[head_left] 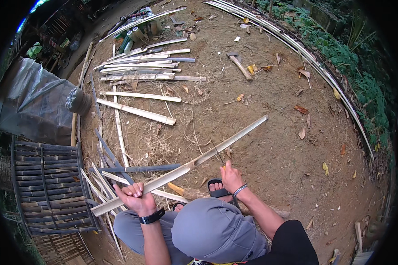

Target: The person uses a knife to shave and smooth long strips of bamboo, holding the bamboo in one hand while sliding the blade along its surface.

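A long split bamboo strip (227,140), pale and hollowed on its upper face, slants across in front of my knees. Near its lower left end, my left hand (139,201) grips it, fingers curled over the edge. A darker notch or node shows about halfway along. My right hand (231,177) is closed round the handle of a knife with a thin dark blade (217,151). A bit of yellow shows at the handle. The blade, seen almost edge-on, points up and away across the strip beyond the node; whether it touches the strip, I cannot tell.
Several split bamboo pieces (137,77) lie on the dirt at the upper left, with a hammer-like tool (241,67) to their right. A bamboo slat rack (48,185) stands at the left. Long poles (311,57) border the plants at the right. A sandalled foot (219,189) is beside my knee.
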